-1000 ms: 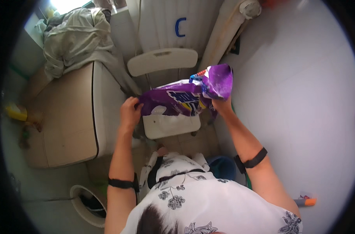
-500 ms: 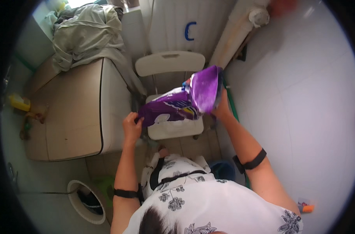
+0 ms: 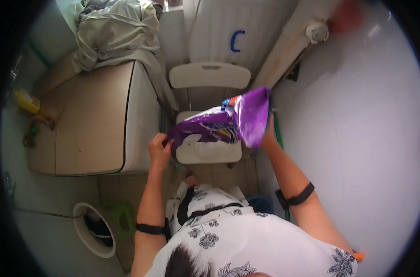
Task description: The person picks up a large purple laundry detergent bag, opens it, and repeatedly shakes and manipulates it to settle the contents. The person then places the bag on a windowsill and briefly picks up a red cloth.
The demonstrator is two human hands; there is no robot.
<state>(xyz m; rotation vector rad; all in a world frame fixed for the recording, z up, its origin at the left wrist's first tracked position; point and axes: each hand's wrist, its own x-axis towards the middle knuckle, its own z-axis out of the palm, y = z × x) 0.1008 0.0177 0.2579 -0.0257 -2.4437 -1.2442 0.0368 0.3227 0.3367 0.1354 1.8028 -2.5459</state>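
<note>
A purple plastic bag with white and coloured print stretches between my hands, above the seat of a white chair. Its left end is pinched in the closed fingers of my left hand. The wider right end, with a raised purple panel, is at my right hand. Most of that hand's fingers are hidden behind the bag. The bag looks limp and creased; whether anything is inside cannot be seen.
A brown-topped white washing machine stands at the left, with crumpled grey cloth and a yellow container on it. A white basket and green stool are lower left. A pipe slants behind the chair.
The view has shifted slightly, so the surroundings sit a little differently. The bag's right end is a bit lower relative to the chair and tilted more; both hands keep their places on it.
</note>
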